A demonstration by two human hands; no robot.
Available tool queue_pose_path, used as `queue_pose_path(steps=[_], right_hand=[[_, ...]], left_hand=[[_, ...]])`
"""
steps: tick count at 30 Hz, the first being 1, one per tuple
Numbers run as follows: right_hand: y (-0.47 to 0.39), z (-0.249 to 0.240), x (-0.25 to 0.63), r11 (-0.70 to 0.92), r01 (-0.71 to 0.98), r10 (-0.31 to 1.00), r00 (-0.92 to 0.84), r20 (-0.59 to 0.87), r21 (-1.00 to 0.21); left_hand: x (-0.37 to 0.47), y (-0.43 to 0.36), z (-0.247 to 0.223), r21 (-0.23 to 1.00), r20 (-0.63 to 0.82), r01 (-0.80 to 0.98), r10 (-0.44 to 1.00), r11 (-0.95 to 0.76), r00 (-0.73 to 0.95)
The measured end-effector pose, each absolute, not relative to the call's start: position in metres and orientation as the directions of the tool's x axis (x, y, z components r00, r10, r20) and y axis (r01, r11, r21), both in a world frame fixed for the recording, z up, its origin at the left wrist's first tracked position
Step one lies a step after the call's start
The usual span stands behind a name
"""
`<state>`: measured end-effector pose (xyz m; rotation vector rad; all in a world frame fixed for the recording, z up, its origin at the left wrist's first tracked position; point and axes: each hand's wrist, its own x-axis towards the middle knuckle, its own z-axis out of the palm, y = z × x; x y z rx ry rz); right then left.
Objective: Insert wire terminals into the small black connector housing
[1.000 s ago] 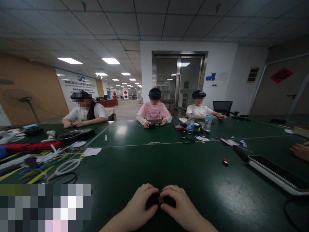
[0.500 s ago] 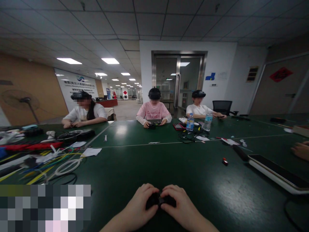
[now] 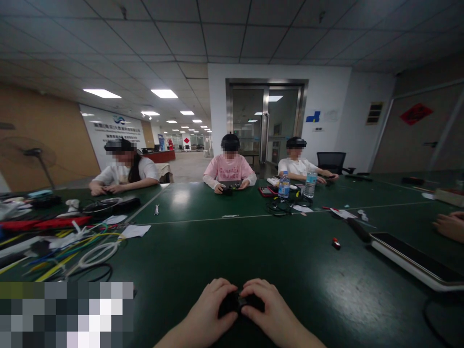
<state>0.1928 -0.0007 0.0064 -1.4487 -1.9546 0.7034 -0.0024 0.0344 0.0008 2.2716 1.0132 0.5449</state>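
Close to me, over the green table (image 3: 203,246), both hands meet at a small black object (image 3: 241,300). My left hand (image 3: 213,307) is closed on its left side, thumb below and fingers above. My right hand (image 3: 266,307) pinches the right side in the same way, with the fingertips of both hands almost touching. Most of the object is hidden by the fingers and is very dark, so its kind does not show.
Cables (image 3: 99,253) and tools crowd the left. A phone-like slab (image 3: 416,258) lies right, near a small red and black item (image 3: 336,243). Water bottles (image 3: 284,184) stand farther back. Three people sit opposite; another person's hand (image 3: 449,226) rests at the right edge.
The view has tilted and shifted slightly, so the room sits a little lower and further left. Both hands keep the same grip on the black object.
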Motion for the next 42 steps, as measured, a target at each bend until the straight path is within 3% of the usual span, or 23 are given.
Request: queue_pose_path(steps=[10, 22, 30, 42], right_hand=[[-0.001, 0.014, 0.211, 0.246, 0.471, 0.968, -0.076, 0.239, -0.847], [0.008, 0.009, 0.24, 0.234, 0.417, 0.949, 0.099, 0.3, -0.878], [0.005, 0.021, 0.242, 0.264, 0.294, 0.912, 0.234, 0.337, -0.919], [0.007, 0.012, 0.236, 0.227, 0.225, 0.941, 0.2, 0.273, -0.948]], left_hand=[[-0.004, 0.034, 0.002, 0.668, 0.101, 0.537, 0.778, -0.515, 0.619], [-0.005, 0.03, 0.011, 0.688, 0.076, 0.536, 0.783, -0.489, 0.617], [-0.01, 0.03, 0.006, 0.782, 0.052, 0.492, 0.827, -0.382, 0.56], [-0.002, 0.027, 0.011, 0.866, 0.164, 0.307, 0.804, -0.395, 0.572]])
